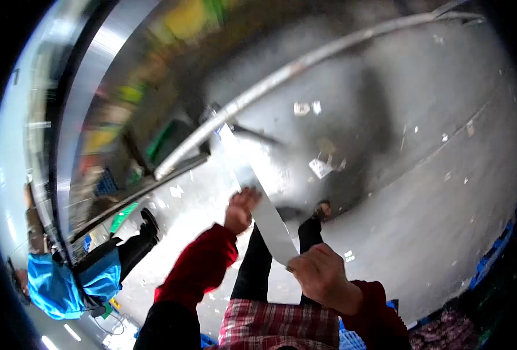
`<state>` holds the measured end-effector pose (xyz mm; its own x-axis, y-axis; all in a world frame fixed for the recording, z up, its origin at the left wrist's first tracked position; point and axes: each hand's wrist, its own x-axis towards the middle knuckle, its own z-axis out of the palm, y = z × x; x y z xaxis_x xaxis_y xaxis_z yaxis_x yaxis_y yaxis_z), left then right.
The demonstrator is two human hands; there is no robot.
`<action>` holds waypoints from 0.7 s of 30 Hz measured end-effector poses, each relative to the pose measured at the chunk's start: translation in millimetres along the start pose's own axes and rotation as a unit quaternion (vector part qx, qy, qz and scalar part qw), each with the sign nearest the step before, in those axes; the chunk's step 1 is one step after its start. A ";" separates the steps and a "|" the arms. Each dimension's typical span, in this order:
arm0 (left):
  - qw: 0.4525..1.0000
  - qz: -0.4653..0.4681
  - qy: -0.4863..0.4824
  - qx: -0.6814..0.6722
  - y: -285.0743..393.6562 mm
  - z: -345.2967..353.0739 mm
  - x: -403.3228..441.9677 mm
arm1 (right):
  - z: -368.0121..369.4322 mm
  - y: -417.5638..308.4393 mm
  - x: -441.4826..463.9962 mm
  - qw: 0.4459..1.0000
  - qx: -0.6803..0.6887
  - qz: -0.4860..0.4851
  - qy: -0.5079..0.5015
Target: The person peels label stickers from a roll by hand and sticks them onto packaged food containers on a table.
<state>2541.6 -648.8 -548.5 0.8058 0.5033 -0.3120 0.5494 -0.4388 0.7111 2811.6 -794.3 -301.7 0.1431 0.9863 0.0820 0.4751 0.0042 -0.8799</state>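
A long, flat white strip [268, 224] slants away from my body over the floor, with a small blue mark at its far end. What it is made of I cannot tell. My right hand [324, 279] is closed on the strip's near end, with the thumb along the edge. Along the strip's left side, about midway, my left hand [242, 210] is closed at the edge, its fingers bent and slightly blurred. Both hands are above my checked red apron [270, 321].
A pale metal rail [264, 87] curves past the strip's far end, beside a blurred work table. At left a person in blue [66, 289] stands at a bench. Scraps of paper [320, 168] litter the grey floor [410, 233]. Blue crates [491, 254] line the right side.
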 end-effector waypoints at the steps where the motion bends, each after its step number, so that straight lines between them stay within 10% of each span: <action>1: 0.988 0.042 -0.001 0.152 81.1 -42.0 0.4 | -37.1 -25.8 -1.4 1.000 -0.004 0.014 -0.006; 9: 0.993 0.112 -0.005 0.022 366.4 -116.2 19.5 | -396.8 -206.3 -31.7 0.993 -0.105 -0.054 0.009; 15: 0.986 0.148 -0.044 0.068 385.3 -81.3 110.6 | -643.0 -239.5 -61.4 0.858 -0.282 0.021 0.429; 21: 0.985 0.006 -0.134 0.107 408.6 -52.7 239.8 | -972.7 -255.3 -62.0 0.808 -0.420 0.008 0.413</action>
<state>2947.6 -668.2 -299.6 0.8263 0.2942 -0.4803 0.5499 -0.6057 0.5751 3526.0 -1016.9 373.0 0.5212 0.5378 0.6627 0.8395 -0.4631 -0.2843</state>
